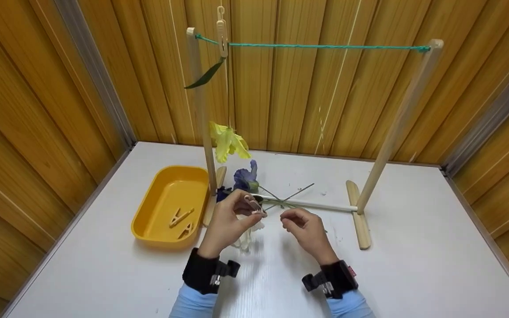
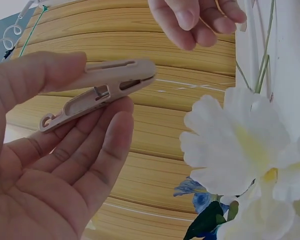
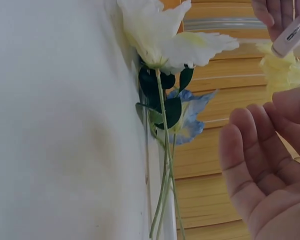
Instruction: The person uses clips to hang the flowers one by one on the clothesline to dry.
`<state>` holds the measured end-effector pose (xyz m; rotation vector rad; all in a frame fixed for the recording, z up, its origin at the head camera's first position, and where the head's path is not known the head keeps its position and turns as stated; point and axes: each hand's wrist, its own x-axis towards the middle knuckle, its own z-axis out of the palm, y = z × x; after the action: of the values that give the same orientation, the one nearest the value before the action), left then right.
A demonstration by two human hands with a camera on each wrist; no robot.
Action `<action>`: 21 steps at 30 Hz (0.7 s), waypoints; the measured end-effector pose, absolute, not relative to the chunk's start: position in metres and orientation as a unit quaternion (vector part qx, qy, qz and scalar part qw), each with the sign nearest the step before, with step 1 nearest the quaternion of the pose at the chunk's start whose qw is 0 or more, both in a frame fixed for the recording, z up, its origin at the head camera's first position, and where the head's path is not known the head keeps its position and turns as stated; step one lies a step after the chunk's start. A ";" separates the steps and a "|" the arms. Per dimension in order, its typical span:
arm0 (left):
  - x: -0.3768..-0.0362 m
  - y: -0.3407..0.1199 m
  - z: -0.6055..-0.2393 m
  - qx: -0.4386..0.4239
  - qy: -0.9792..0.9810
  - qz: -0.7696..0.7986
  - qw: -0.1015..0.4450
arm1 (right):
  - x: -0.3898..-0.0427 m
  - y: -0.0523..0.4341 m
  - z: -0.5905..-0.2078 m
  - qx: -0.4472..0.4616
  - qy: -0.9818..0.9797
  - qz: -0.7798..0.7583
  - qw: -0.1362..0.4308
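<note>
My left hand pinches a beige clothespin between thumb and fingers, its hooked end towards the palm in the left wrist view. Facing it, my right hand has loosely bent fingers with nothing between them. Below the hands lies a white artificial flower, its green stem crossing others. A blue-purple flower lies just behind the left hand. Hanging upside down from the green cord is a yellow flower, under another hooked clothespin that clips its stem.
To the left, a yellow tray holds two more clothespins. The cord runs between a left wooden post and a right wooden post. A white rod joins their feet low across the table. Wood-panelled walls stand behind.
</note>
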<state>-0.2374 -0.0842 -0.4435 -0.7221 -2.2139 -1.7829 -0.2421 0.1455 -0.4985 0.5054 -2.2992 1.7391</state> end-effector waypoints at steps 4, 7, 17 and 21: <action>-0.238 -0.085 -0.444 -0.240 -0.748 -0.607 0.119 | -0.244 0.146 -0.500 0.150 -0.787 0.590 0.102; -0.238 -0.085 -0.445 -0.240 -0.747 -0.607 0.126 | -0.247 0.146 -0.500 0.140 -0.790 0.590 0.091; -0.237 -0.085 -0.442 -0.226 -0.750 -0.605 0.141 | -0.272 0.142 -0.496 0.139 -0.830 0.534 0.076; -0.237 -0.085 -0.441 -0.228 -0.745 -0.610 0.143 | -0.281 0.141 -0.495 0.144 -0.849 0.505 0.054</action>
<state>-0.2366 -0.0851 -0.4406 -0.6582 -2.1492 -1.7593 -0.2814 0.1408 -0.4948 0.4379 -2.5786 1.5350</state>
